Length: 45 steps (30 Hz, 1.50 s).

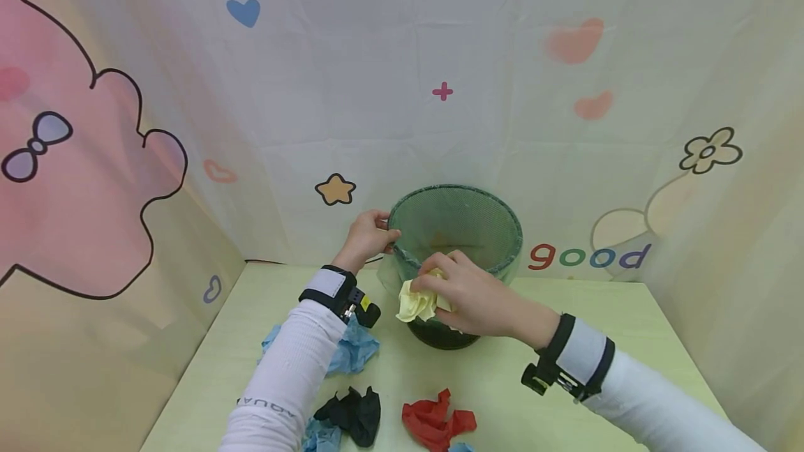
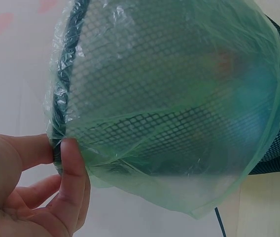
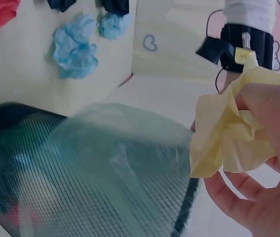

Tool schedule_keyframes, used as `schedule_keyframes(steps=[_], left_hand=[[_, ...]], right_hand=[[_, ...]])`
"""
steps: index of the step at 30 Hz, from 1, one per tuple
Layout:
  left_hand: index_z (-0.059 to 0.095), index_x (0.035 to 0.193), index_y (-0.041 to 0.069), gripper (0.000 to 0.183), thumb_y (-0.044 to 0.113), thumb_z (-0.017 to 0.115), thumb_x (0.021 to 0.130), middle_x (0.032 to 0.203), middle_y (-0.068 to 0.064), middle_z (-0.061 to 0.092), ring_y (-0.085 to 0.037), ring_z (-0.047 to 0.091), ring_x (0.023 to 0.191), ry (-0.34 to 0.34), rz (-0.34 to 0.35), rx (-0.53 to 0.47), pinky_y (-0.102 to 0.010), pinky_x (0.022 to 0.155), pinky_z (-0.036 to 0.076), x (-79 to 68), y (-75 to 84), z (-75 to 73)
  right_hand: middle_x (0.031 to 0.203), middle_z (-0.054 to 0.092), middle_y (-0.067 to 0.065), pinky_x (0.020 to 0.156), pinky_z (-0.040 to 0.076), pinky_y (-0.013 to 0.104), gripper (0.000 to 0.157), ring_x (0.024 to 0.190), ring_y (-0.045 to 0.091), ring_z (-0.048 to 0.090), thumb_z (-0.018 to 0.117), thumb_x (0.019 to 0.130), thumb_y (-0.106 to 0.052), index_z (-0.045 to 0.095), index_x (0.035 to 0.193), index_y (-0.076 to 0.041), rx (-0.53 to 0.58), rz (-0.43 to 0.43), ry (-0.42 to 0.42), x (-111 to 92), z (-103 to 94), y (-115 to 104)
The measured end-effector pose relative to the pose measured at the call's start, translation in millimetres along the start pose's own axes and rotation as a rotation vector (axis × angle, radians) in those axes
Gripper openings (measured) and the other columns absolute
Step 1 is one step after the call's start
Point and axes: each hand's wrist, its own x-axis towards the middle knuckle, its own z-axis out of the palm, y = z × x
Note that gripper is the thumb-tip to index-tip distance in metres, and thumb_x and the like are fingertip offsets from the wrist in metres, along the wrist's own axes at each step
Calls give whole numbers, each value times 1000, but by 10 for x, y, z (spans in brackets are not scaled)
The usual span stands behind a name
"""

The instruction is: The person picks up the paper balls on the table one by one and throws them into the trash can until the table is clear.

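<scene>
A dark green mesh wastebasket (image 1: 465, 211) with a thin green plastic liner (image 2: 179, 195) folded over its rim stands at the back of the table. My left hand (image 1: 367, 237) pinches its rim and liner at the left side, thumb and fingers on either side of the edge. In front of the basket's near rim, my right hand (image 1: 474, 291) holds a crumpled piece of yellow paper (image 3: 224, 131) between thumb and fingers. Through the mesh and liner, blurred reddish and blue shapes show inside the basket; their kind is unclear.
Crumpled blue paper (image 1: 354, 349) lies left of the basket, partly behind my left forearm. Nearer are a black crumpled piece (image 1: 354, 416), more blue paper (image 1: 322, 436) and a red crumpled piece (image 1: 433, 420). A printed curtain (image 1: 377, 89) hangs behind the table.
</scene>
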Motion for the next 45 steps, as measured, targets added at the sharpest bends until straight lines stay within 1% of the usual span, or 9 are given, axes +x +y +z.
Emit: schedule_keyframes(steps=[5,12,16,20,25,34,37,40,45], left_hand=[[43,133,1,51,9,63,87,117,-18,53,-18,60,75,0,0,7,-25,63,57,-1,4,-5],[43,134,2,51,10,62,88,118,-17,53,-16,60,74,-6,-3,3,-25,64,57,1,7,-8],[43,134,2,51,9,62,88,118,-17,52,-15,60,72,-11,-1,-1,-24,63,56,8,4,-9],[43,134,3,51,9,62,87,119,-17,52,-15,60,71,-11,-9,-8,-26,64,57,11,5,-9],[43,134,3,52,10,63,87,119,-18,51,-15,60,71,-11,-12,-12,-27,65,57,10,4,-8],[43,134,3,51,10,63,87,119,-17,51,-15,59,73,-16,-6,-11,-23,61,56,10,-2,-11],[43,134,3,51,9,63,87,119,-17,51,-16,59,73,-20,-5,-14,-24,62,56,13,-5,-8],[43,134,3,51,9,63,87,119,-17,51,-16,59,74,-17,-6,-12,-26,64,57,16,-11,-7],[43,134,3,52,9,63,87,120,-17,51,-16,59,75,-14,-12,-6,-27,66,57,11,-2,-10]], right_hand=[[109,52,5,76,49,33,38,94,24,48,71,73,-10,59,108,-19,-7,84,-20,74,-70,111],[111,51,6,77,47,33,36,93,25,47,67,77,-10,59,111,-18,-14,161,-66,144,-151,282],[111,51,7,78,46,35,35,92,26,48,67,78,-12,58,111,-17,-23,176,-66,165,-193,373],[110,52,9,78,45,37,34,91,28,48,67,78,-11,58,110,-16,-19,186,-56,187,-227,457],[109,51,10,78,44,37,34,91,28,48,66,79,-12,57,111,-15,-16,205,-76,230,-252,551],[111,51,12,80,44,40,35,94,29,49,63,80,-10,55,114,-12,-29,274,-94,316,-291,751],[110,51,14,78,45,42,35,93,33,49,64,79,-11,55,113,-12,-38,291,-95,319,-297,813],[108,52,15,80,45,45,34,93,35,50,64,79,-11,55,112,-11,-37,300,-91,313,-295,866],[107,51,15,81,43,45,34,91,33,49,65,80,-12,55,113,-11,-28,334,-100,320,-314,941]])
